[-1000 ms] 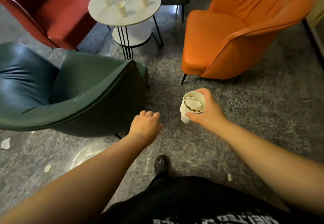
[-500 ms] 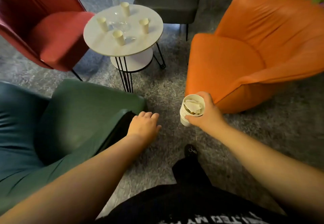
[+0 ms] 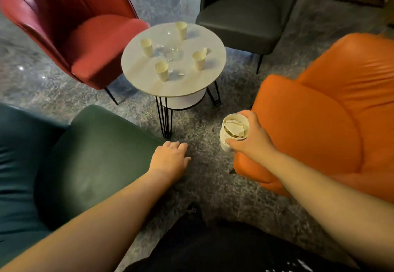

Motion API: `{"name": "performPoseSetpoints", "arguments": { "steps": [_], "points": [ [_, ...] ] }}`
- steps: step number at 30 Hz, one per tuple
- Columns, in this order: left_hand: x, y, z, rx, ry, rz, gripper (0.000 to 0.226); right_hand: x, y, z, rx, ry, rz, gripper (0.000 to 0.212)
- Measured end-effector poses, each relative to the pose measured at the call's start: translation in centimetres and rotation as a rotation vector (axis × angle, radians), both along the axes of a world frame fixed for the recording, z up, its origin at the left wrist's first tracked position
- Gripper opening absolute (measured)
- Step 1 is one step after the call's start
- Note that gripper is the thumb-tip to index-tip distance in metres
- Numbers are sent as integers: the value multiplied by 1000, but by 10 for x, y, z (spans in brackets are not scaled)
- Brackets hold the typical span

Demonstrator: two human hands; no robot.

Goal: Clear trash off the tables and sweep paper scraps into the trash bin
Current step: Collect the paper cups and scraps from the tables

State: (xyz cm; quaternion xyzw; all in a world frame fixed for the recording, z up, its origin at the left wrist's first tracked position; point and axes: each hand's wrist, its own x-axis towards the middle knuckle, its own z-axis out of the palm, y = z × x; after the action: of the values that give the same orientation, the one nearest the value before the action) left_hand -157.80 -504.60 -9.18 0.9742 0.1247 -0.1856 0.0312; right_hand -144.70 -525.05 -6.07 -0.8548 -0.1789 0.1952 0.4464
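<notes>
Fingers [image 3: 180, 145] of the left hand [image 3: 169, 161] hang loose and slack, gripping nothing, poised above the speckled grey floor [image 3: 200, 178] just off the edge of the dark green leather armchair [image 3: 91, 156]. Far left and up, the red upholstered armchair [image 3: 85, 37] sits blurred beside the round pale wooden counter on black wire legs [image 3: 191, 84]. On that counter stand four cream paper cups: one at the left [image 3: 146, 47], one nearest the camera [image 3: 162, 74], one at the back [image 3: 181, 30] and one at the right [image 3: 199, 60] with a torn rim. Clear crumpled plastic wrap [image 3: 169, 51] lies between them. Behind the counter stands a dark grey chair [image 3: 241, 22]. Moving right, the right hand [image 3: 249, 137] wraps its fingers round a stack of white paper cups [image 3: 232, 132], held upright in the air in front of the orange armchair [image 3: 319, 122]. Paper scraps [image 3: 234, 130] fill the top cup. Black clothing [image 3: 213, 248] shows along the bottom edge.
</notes>
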Motion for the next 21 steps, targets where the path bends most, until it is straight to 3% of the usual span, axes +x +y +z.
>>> {"name": "performPoseSetpoints", "arguments": {
  "steps": [21],
  "points": [
    [207, 176, -12, -23, -27, 37, 41, 204, 160, -17, -61, 22, -53, 73]
  ]
}}
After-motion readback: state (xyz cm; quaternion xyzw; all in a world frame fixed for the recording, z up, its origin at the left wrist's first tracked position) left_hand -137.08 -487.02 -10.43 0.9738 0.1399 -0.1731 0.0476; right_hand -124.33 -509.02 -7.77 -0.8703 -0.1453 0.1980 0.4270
